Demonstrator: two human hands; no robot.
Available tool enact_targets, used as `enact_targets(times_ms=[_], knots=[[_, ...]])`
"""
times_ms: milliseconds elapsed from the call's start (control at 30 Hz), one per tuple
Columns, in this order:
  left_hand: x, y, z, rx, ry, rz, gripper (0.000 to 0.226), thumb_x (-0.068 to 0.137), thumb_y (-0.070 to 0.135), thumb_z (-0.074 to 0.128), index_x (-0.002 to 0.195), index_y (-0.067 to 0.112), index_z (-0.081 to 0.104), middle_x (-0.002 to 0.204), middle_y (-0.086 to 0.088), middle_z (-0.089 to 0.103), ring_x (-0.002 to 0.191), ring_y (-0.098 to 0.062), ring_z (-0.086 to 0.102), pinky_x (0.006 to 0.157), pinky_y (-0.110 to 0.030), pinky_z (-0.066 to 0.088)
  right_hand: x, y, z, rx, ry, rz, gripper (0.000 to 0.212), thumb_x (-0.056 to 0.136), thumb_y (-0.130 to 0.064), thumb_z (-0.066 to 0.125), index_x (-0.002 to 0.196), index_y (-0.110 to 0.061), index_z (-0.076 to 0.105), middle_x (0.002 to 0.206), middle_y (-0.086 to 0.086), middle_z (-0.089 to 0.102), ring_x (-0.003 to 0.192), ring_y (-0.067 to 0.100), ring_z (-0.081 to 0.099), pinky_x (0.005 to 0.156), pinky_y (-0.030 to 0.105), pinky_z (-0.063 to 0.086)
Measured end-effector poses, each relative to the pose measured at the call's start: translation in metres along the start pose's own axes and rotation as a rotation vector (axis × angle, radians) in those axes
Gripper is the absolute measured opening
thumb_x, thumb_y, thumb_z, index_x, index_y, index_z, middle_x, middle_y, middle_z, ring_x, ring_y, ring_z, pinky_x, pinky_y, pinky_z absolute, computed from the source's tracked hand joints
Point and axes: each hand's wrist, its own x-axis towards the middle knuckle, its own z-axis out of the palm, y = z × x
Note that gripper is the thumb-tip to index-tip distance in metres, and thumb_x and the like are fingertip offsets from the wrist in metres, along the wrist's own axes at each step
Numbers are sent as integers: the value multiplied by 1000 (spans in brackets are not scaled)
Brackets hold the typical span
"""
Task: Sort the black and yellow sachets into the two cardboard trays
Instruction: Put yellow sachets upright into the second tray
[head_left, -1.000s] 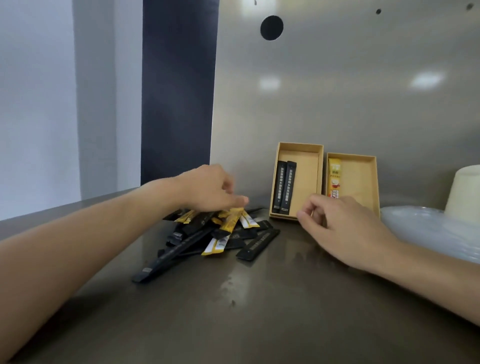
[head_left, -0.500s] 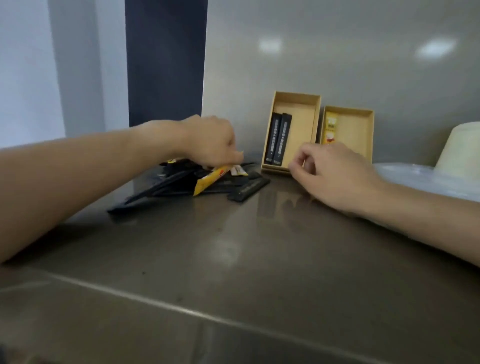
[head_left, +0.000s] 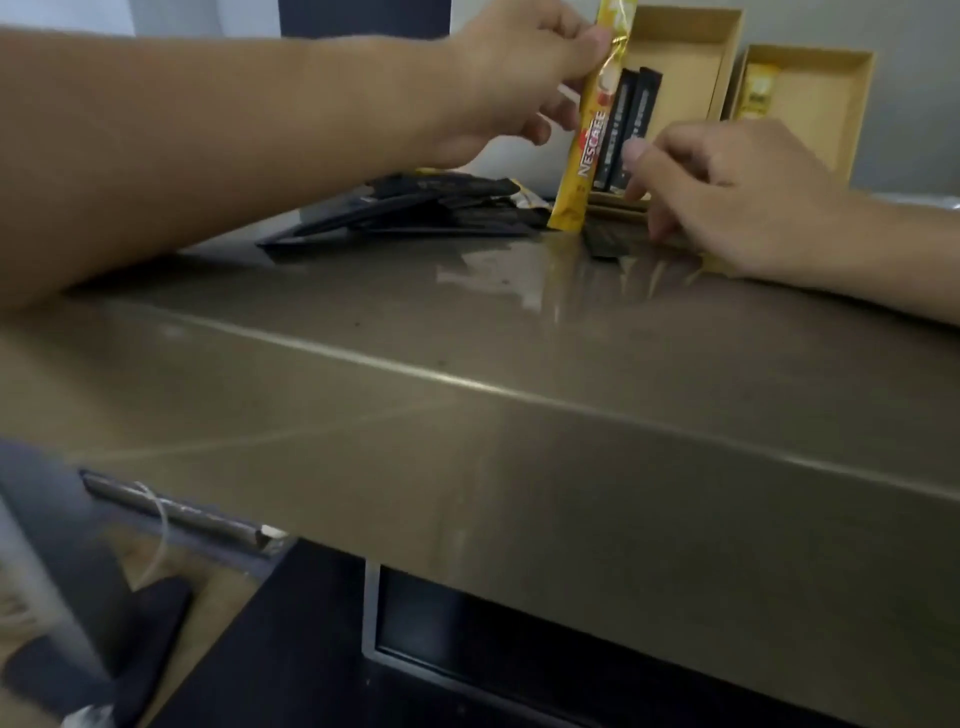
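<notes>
Left hand (head_left: 519, 88) pinches a yellow sachet (head_left: 589, 140) near its top end between thumb and fingers and holds it upright at upper centre of the frame. Whether its lower end touches the counter (head_left: 415, 301) cannot be told. Half a second ago that sachet was low at the pile under the same hand; it is now raised clear, so the pick is made and the placing remains. Right hand (head_left: 737, 192), right of centre, rests on the counter with fingers loosely curled and nothing visibly held, its fingertips beside a lone black sachet (head_left: 605, 244). Directly behind the raised sachet is the first tray (head_left: 680, 78), containing two black sachets (head_left: 631, 130). The second tray (head_left: 821, 98), at upper right, contains one stored yellow sachet (head_left: 758, 93) and is judged the destination. The pile (head_left: 415, 208), mostly black, lies at centre left, so sorting is judged at an early stage. The route rightward crosses the first tray's walls and the right hand, so the sachet must pass above both. The counter's front edge (head_left: 467, 384) runs across mid-frame, well apart from the work.
</notes>
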Motion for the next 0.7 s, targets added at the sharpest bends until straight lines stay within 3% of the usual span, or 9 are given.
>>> enact_targets(times_ms=[233, 467, 600, 700], knots=[[-3, 7, 4, -165, -49, -58, 19, 109, 22, 42, 105, 7, 54, 93, -4, 65, 68, -13, 58, 61, -22, 47, 0, 1, 0, -8, -7, -2, 54, 102, -61, 33, 84, -21, 64, 71, -7, 70, 66, 11, 64, 74, 45, 55], [-11, 4, 11, -165, -88, -41, 24, 109, 22, 35, 94, 16, 53, 95, 1, 61, 74, -9, 57, 71, -21, 50, -4, -5, 0, 18, -16, -18, 55, 99, -64, 37, 96, -17, 65, 83, -1, 72, 78, 23, 68, 78, 49, 56], [-6, 11, 11, -284, -77, -82, 25, 109, 16, 37, 91, 11, 54, 93, -7, 62, 65, -13, 56, 67, -26, 52, -2, 2, 0, 7, -10, -14, 52, 94, -67, 44, 89, -20, 65, 78, -2, 68, 76, 23, 64, 71, 42, 52], [-4, 15, 14, -364, -56, -111, 23, 109, 13, 41, 89, 10, 52, 93, -13, 60, 60, -14, 56, 65, -29, 54, 0, 1, 1, 32, 3, -15, 47, 91, -67, 49, 85, -23, 65, 76, -7, 68, 70, 13, 62, 66, 40, 51]])
